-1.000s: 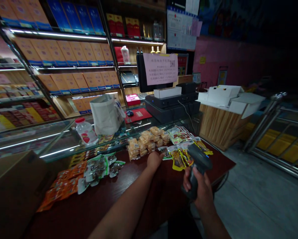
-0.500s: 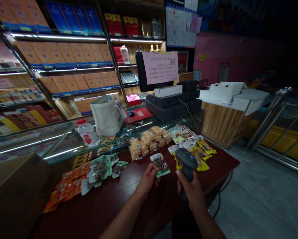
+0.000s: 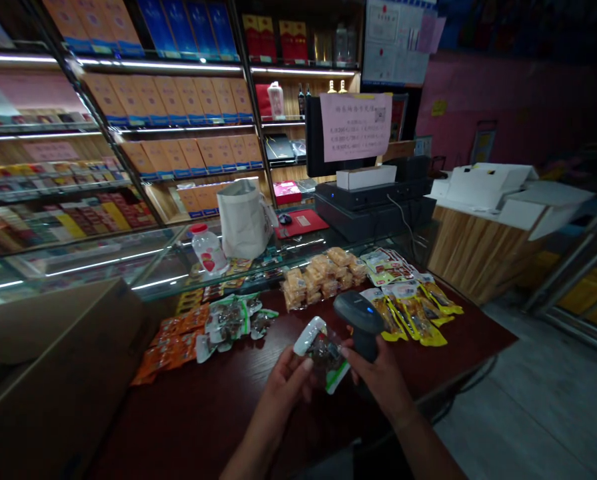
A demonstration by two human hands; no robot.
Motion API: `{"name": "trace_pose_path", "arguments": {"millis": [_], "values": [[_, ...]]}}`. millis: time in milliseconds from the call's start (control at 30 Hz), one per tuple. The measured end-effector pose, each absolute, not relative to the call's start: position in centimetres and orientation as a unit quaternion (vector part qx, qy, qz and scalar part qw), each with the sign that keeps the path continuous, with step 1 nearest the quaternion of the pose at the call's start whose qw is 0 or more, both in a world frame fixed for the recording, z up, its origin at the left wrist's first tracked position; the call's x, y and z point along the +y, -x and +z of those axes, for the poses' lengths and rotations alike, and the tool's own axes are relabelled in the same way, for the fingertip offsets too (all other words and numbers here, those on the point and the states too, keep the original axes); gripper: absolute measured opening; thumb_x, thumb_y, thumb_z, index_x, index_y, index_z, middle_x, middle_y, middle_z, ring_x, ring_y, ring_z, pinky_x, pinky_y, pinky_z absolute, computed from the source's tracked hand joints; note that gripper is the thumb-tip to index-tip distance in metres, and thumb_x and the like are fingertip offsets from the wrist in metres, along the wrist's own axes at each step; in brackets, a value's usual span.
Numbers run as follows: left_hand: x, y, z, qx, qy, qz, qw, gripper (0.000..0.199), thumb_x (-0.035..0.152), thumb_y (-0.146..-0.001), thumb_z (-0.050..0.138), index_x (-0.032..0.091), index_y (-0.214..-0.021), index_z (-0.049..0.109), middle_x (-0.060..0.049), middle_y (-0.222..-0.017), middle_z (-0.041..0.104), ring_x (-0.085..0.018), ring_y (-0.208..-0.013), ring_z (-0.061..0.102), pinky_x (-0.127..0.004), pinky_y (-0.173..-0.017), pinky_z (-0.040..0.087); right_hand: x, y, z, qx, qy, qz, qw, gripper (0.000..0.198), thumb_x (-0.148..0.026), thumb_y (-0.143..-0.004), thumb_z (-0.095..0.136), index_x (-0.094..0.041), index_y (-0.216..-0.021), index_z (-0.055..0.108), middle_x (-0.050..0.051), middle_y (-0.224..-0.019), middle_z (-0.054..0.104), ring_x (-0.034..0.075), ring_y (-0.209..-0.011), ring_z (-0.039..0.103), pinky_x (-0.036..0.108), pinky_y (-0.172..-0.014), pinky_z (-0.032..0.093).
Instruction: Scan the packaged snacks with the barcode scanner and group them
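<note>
Between my hands is a small clear snack packet [image 3: 327, 353] with a white end and a green edge, its dark contents showing through. My left hand [image 3: 289, 377] pinches its left side. My right hand [image 3: 378, 377] is wrapped round the handle of a black barcode scanner [image 3: 359, 317] with a blue light on top; its thumb side is close to the packet's right edge, and I cannot tell whether it touches. Similar green-edged packets [image 3: 231, 320] lie to the left beside orange packets [image 3: 176, 337]. Beyond the scanner are yellow-edged packets [image 3: 418, 313].
Wrapped tan snacks [image 3: 323, 275] are piled at the back of the dark red table [image 3: 218, 413]. An open cardboard box [image 3: 63, 360] stands at the left. Behind are a glass counter with a red-capped bottle [image 3: 209, 250], a white bag [image 3: 244, 220] and a cash register [image 3: 373, 207].
The packet has come nearer to me and turned, and both hands are closer together around it. The scanner has moved slightly left, towards the packet. My view has swung left.
</note>
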State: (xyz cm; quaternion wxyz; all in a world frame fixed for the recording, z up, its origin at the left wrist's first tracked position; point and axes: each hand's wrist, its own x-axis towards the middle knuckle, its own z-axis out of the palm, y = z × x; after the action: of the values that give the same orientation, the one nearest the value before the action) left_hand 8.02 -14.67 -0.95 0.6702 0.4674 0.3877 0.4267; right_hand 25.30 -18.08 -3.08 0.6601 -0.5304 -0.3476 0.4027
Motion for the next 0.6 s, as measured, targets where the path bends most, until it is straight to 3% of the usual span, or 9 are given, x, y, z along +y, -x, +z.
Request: {"name": "trace_pose_path", "arguments": {"millis": [133,267,400,600], "values": [[-13.3,-5.8,0.4,0.419,-0.507,0.394,0.642,0.043,0.05,-0.065,0.083,0.015,-0.09,0.075,0.001,-0.06,0.06,-0.008,-0.052,0.05,-0.018,-0.05,0.036,-18.2,-25.9,-1.6,-0.43,0.521,0.415,0.609,0.028,-0.037,-0.073,0.079,-0.018,-0.084,0.061,-0.003,-0.062,0.065,0.009,-0.041,0.049,0.021,-0.041,0.041],[-12.7,-4.3,0.6,0.422,-0.525,0.355,0.648,0.035,0.045,-0.06,0.086,0.015,-0.073,0.075,0.0,-0.056,0.06,-0.008,-0.049,0.048,-0.019,-0.048,0.033,-17.8,-26.0,-0.3,-0.442,0.488,0.454,0.6,0.034,-0.037,-0.069,0.081,-0.018,-0.09,0.062,-0.003,-0.069,0.067,0.007,-0.041,0.049,0.02,-0.04,0.04],[-13.0,-4.0,-0.1,0.437,-0.51,0.358,0.649,0.032,0.043,-0.06,0.085,0.016,-0.071,0.074,0.001,-0.048,0.056,-0.007,-0.042,0.044,-0.018,-0.043,0.03,-16.8,-25.4,0.0,-0.393,0.457,0.496,0.625,0.051,-0.04,-0.063,0.084,-0.018,-0.104,0.062,-0.004,-0.07,0.067,0.005,-0.036,0.045,0.018,-0.036,0.036],[-12.0,-3.7,-1.2,0.471,-0.467,0.417,0.621,0.038,0.048,-0.058,0.085,0.015,-0.072,0.072,0.001,-0.049,0.059,-0.009,-0.043,0.05,-0.02,-0.046,0.041,-15.8,-24.5,-0.6,-0.38,0.526,0.43,0.628,0.047,-0.048,-0.069,0.078,-0.018,-0.1,0.06,-0.007,-0.052,0.06,0.008,-0.035,0.044,0.018,-0.035,0.035]]}}
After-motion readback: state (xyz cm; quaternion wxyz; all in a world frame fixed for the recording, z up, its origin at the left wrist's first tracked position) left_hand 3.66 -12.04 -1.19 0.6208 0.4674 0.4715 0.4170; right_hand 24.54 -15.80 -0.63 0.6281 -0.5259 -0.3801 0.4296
